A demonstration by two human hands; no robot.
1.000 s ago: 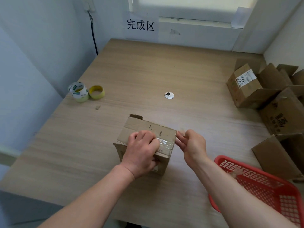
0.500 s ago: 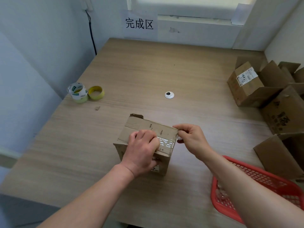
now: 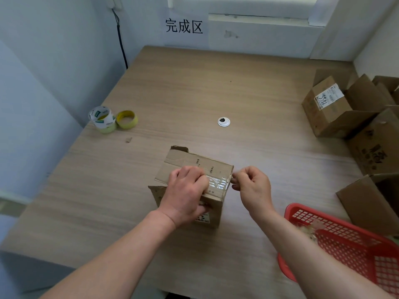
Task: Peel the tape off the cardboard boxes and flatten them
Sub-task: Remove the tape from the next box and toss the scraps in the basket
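Note:
A small brown cardboard box stands on the wooden table near its front edge. Clear shiny tape runs across the box's top toward its right edge. My left hand grips the top and near side of the box, its fingers curled over the seam. At the box's right top edge my right hand pinches the end of the tape between thumb and fingers. The tape under my left hand is hidden.
Several open cardboard boxes crowd the table's right side. A red plastic basket sits at the front right with scraps in it. Tape rolls lie at the left edge. A round cable grommet marks the table's middle.
My right hand moved from beside the box up to its right top edge and closed its fingers on the tape end. My left hand stayed on the box.

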